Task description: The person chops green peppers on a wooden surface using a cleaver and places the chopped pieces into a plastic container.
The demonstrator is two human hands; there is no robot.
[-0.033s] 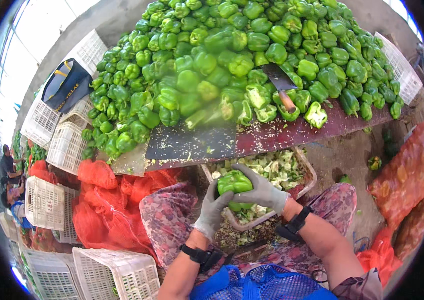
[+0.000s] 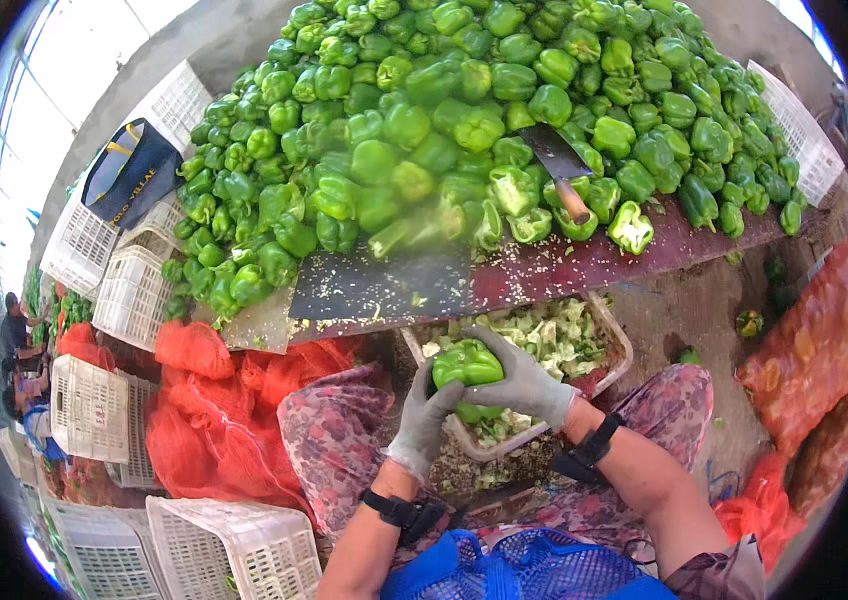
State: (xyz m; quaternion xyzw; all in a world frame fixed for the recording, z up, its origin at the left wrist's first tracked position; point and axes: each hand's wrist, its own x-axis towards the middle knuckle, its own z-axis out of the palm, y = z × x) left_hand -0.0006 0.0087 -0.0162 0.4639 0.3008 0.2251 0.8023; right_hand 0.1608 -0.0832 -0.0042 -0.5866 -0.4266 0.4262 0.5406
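A green bell pepper (image 2: pixel 467 364) is held between my two gloved hands, above a white crate (image 2: pixel 510 447) of pale pepper scraps. My left hand (image 2: pixel 424 420), in a grey glove, has its fingers closed round the pepper's left side. The fingers of my right hand (image 2: pixel 524 385), also grey-gloved, curl over its top and right side. Under the held pepper another green piece shows partly; I cannot tell whether it is held too. Beyond the hands, a cleaver (image 2: pixel 561 170) with a wooden handle lies on cut peppers (image 2: pixel 515 190) at the edge of a large heap of whole green peppers (image 2: pixel 409 125).
A dark board (image 2: pixel 384 285) strewn with seeds forms the near table edge. Red mesh sacks (image 2: pixel 214 430) and white plastic crates (image 2: pixel 234 545) stand at left, a dark bag (image 2: pixel 132 175) behind them. A filled red mesh sack (image 2: pixel 812 345) leans at right. Other people (image 2: pixel 24 340) sit far left.
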